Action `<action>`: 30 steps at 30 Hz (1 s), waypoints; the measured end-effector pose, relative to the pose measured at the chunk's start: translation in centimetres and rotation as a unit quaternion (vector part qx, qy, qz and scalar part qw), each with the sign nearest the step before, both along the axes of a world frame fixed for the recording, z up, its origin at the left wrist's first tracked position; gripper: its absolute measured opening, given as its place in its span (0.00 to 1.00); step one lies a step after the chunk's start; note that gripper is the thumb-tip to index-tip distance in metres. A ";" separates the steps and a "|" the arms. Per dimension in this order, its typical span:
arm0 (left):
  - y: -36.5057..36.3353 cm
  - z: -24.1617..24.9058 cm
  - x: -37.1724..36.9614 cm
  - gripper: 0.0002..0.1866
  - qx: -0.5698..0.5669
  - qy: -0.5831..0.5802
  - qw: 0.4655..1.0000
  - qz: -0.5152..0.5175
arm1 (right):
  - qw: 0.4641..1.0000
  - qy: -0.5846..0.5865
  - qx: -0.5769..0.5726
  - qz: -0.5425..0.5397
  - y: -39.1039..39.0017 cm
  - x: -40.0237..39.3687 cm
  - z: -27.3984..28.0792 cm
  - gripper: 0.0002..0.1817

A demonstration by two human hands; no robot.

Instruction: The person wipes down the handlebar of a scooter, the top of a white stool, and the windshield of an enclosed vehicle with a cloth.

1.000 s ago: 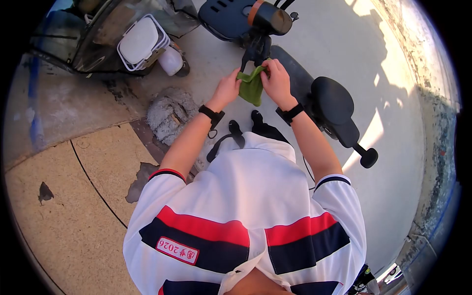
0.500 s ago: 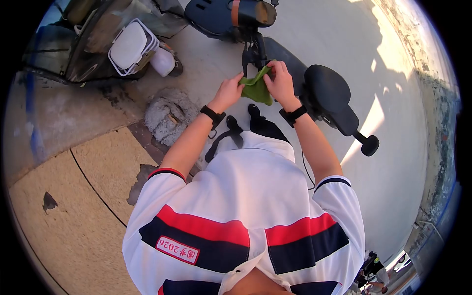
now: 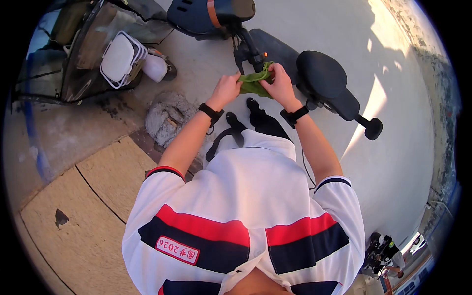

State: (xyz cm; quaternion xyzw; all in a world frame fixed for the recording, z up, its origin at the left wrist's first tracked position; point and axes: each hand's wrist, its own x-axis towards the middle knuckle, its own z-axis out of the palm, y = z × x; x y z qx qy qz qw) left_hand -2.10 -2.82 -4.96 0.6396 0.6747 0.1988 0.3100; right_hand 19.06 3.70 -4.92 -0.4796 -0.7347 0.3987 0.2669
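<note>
A green cloth [image 3: 254, 84] is stretched between my two hands, bunched and folded along its upper edge. My left hand [image 3: 227, 90] pinches its left end, fingers closed. At the right end, my right hand [image 3: 282, 87] grips the cloth between thumb and fingers. Just beyond the cloth is the handlebar [image 3: 253, 54] of a dark electric scooter, whose black seat [image 3: 322, 74] lies to the right of my right hand. The cloth overlaps the end of the handlebar in this view. Both wrists wear black bands.
A dark-framed enclosed vehicle [image 3: 64, 54] stands at the upper left, with a white folding stool [image 3: 118, 60] beside it. A grey shaggy heap [image 3: 169, 118] lies on the ground left of my feet. Wooden boards [image 3: 73, 216] cover the lower left. Another person [image 3: 393, 255] is far off at lower right.
My hands have bunched the cloth up, so less of it hangs down. The view has shifted slightly, and the scooter and stool now appear further left and higher.
</note>
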 end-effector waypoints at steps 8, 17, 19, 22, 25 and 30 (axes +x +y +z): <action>0.8 -0.8 1.6 0.13 0.023 -0.013 1.000 -0.004 | 1.000 -0.025 0.007 -0.001 1.0 1.4 -0.3 0.24; 1.3 -0.4 1.3 0.08 0.014 0.019 0.999 -0.040 | 0.996 -0.024 -0.079 0.033 2.0 2.1 -0.3 0.25; 1.3 -0.6 1.1 0.08 0.014 0.013 0.999 -0.035 | 0.997 -0.020 -0.070 0.038 2.1 1.8 0.0 0.24; 0.3 -0.7 0.9 0.08 -0.001 -0.007 1.000 -0.008 | 0.998 -0.009 -0.061 0.019 1.0 0.9 -0.1 0.25; -0.2 -0.9 0.8 0.09 0.008 -0.016 1.000 0.011 | 0.998 -0.003 -0.056 -0.004 0.4 0.5 -0.2 0.24; -0.8 0.3 -0.7 0.12 -0.017 -0.060 0.998 0.012 | 0.999 -0.024 -0.011 -0.036 -0.8 0.4 -0.7 0.22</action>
